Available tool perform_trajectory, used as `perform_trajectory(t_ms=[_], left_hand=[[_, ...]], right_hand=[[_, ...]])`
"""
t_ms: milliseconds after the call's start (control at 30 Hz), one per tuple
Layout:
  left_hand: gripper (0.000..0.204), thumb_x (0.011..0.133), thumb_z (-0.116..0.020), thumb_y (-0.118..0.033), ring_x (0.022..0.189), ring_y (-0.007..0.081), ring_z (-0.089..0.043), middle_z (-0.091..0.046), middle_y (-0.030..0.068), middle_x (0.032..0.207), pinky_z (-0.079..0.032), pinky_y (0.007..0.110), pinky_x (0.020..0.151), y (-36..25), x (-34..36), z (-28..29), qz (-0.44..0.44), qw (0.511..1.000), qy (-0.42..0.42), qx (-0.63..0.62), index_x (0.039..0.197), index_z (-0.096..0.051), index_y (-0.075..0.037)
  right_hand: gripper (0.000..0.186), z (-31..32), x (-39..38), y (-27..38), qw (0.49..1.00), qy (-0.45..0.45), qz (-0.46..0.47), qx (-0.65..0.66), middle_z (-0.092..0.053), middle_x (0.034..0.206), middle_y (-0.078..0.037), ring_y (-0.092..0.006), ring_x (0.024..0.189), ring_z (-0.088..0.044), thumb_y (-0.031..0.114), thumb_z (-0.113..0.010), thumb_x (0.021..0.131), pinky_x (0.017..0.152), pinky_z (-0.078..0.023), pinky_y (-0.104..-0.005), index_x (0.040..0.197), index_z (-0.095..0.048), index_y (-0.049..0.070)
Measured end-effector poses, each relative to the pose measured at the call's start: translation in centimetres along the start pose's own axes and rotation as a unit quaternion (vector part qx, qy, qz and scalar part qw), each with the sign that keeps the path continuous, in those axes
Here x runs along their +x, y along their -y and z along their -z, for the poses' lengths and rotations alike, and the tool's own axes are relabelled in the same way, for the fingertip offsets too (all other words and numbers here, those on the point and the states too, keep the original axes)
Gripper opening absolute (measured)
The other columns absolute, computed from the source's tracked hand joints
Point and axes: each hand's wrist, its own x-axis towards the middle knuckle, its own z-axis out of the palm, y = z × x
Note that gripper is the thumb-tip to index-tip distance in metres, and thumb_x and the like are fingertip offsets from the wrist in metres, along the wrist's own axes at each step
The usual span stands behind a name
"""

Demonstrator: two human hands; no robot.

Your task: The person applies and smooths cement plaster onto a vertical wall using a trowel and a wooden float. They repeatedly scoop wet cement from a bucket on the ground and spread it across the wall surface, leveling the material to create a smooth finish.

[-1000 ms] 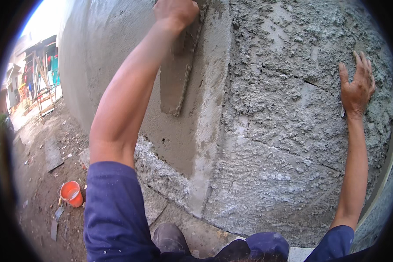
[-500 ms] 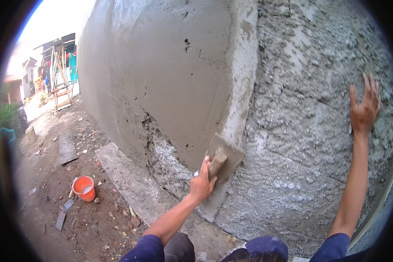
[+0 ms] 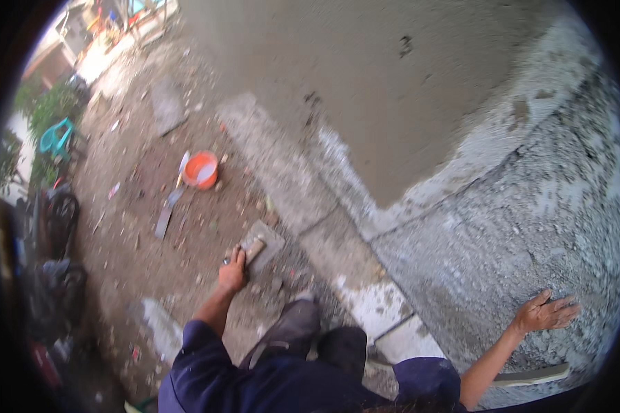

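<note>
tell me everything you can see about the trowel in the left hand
The trowel has a flat, roughly four-sided grey plate, which looks smeared with mortar, and a paler tan handle, perhaps wooden, on the face turned to the camera. The left hand grips it at the handle end, so the plate points away from the person, up and to the right in the picture. It is seen against the dirt ground, left of the concrete ledge; whether it touches the ground is unclear.

Text check, head view: nothing legible. Orange bucket (image 3: 200, 182): no readable marking. Float (image 3: 271, 242): none readable. Dark blue sleeve (image 3: 200, 351): none readable. Dark objects at left (image 3: 58, 220): blurred, cannot tell. Far background (image 3: 107, 58): too small, overexposed.
</note>
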Motion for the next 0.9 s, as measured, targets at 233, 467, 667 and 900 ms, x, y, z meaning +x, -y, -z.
perform_trajectory(t_ms=[233,467,667,900], left_hand=[[0.064,0.090,-0.062,-0.007,0.113,0.0418,-0.068,-0.040,0.0120,0.162,-0.058,0.051,0.089,10.2,-24.9,7.9,0.207,0.969,0.136,0.019,0.150,-0.040,-0.015],[0.072,0.087,-0.070,-0.016,0.115,0.0443,-0.066,-0.040,0.0126,0.162,-0.057,0.053,0.091,15.9,-33.5,11.5,0.281,0.958,0.047,-0.027,0.152,-0.040,-0.013],[0.080,0.086,-0.078,-0.021,0.124,0.0402,-0.063,-0.038,0.0133,0.164,-0.056,0.051,0.093,23.5,-27.6,10.3,0.273,0.959,-0.022,-0.077,0.155,-0.038,-0.015],[0.083,0.083,-0.081,-0.017,0.127,0.0416,-0.061,-0.038,0.0143,0.164,-0.055,0.050,0.097,36.8,-16.0,8.3,0.276,0.940,-0.040,-0.199,0.154,-0.040,-0.013]], right_hand=[[0.070,10.5,-14.1,12.5,0.776,0.573,-0.036,0.261,-0.044,0.159,-0.027,-0.0437,0.150,-0.038,0.038,-0.059,0.104,0.126,-0.026,-0.0492,0.158,-0.039,-0.001],[0.035,21.8,-36.7,17.9,0.273,0.900,0.045,0.336,-0.077,0.105,-0.020,-0.0302,0.100,-0.073,0.029,-0.074,0.090,0.092,-0.054,-0.0384,0.108,-0.077,-0.001],[0.039,22.8,-31.0,26.4,0.232,0.917,-0.036,0.322,-0.074,0.093,-0.026,-0.0389,0.087,-0.071,0.035,-0.070,0.092,0.084,-0.052,-0.0452,0.099,-0.077,-0.003],[0.023,20.1,-25.0,40.9,0.404,0.853,-0.081,0.322,-0.075,0.087,-0.010,-0.0175,0.072,-0.065,0.021,-0.070,0.094,0.070,-0.053,-0.0346,0.102,-0.077,0.001]])
